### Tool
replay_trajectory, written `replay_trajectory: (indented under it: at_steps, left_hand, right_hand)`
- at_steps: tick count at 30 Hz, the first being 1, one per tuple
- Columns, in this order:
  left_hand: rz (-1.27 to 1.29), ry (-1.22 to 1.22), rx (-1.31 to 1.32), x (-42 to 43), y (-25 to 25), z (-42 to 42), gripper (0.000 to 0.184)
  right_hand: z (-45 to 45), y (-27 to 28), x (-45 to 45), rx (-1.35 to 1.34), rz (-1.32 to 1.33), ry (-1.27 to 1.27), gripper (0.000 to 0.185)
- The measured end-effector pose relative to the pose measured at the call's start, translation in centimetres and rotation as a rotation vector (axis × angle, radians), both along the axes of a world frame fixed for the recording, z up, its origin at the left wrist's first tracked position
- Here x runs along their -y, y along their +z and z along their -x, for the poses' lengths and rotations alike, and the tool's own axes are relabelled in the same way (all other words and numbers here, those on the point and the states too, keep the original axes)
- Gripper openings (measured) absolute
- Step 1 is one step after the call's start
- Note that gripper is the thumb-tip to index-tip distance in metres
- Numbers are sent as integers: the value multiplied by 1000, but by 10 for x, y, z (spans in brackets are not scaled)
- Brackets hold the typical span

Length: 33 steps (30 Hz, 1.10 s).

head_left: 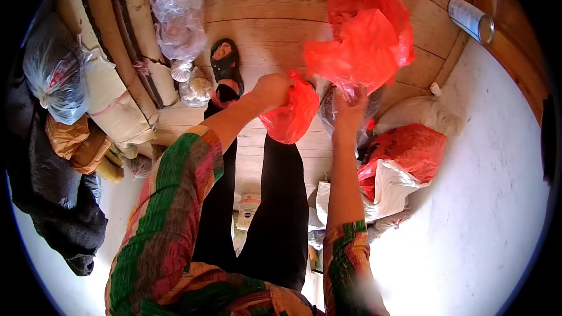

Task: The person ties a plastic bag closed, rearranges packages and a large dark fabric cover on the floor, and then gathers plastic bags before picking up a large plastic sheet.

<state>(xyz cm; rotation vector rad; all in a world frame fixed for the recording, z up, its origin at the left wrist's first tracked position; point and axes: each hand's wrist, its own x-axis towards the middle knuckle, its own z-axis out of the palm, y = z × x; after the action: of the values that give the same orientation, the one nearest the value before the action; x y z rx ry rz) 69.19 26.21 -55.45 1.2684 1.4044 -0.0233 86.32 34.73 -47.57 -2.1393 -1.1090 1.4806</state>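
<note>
My left hand (pixel 272 92) is closed around the gathered top of a small red plastic bag (pixel 293 117), which hangs above the wooden floor. My right hand (pixel 351 108) is closed at the lower edge of a larger, crumpled red plastic bag (pixel 372 47). Its fingers are partly hidden by the plastic and slightly blurred. Just beside that hand is a clear plastic bag (pixel 331 111) with dark contents, partly covered by my wrist. What the red bags contain cannot be made out.
Clear bags (pixel 178 23) lie at the upper left beside cardboard (pixel 111 99). A tied bag (pixel 58 76) and dark cloth (pixel 64 228) are far left. On the right are a red printed bag (pixel 410 152), a white bag (pixel 389 184) and a tin can (pixel 471 20).
</note>
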Motion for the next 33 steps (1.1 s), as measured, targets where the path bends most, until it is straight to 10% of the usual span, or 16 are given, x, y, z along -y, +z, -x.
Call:
replay_trajectory:
  at_steps: [3, 5, 11, 14, 21, 23, 33]
  left_hand:
    - [47, 138, -40, -18, 19, 1, 30]
    - [40, 200, -88, -23, 25, 6, 29]
    - [9, 439, -221, -16, 11, 24, 31]
    - [77, 368, -254, -20, 20, 19, 28]
    - [-18, 364, 51, 8, 54, -9, 27]
    - [-69, 331, 110, 16, 59, -12, 26]
    - [24, 548, 294, -5, 117, -1, 18]
  right_hand:
    - [-28, -18, -25, 243, -105, -85, 73]
    - [-30, -15, -34, 801, -255, 552, 78]
    - [-52, -36, -32, 759, -323, 1544, 70]
    - [-61, -70, -43, 880, -449, 1635, 65]
    - [-38, -75, -138, 775, -169, 1305, 31]
    - [-41, -77, -155, 599, -465, 1201, 24]
    - [-43, -103, -222, 642, -383, 823, 26]
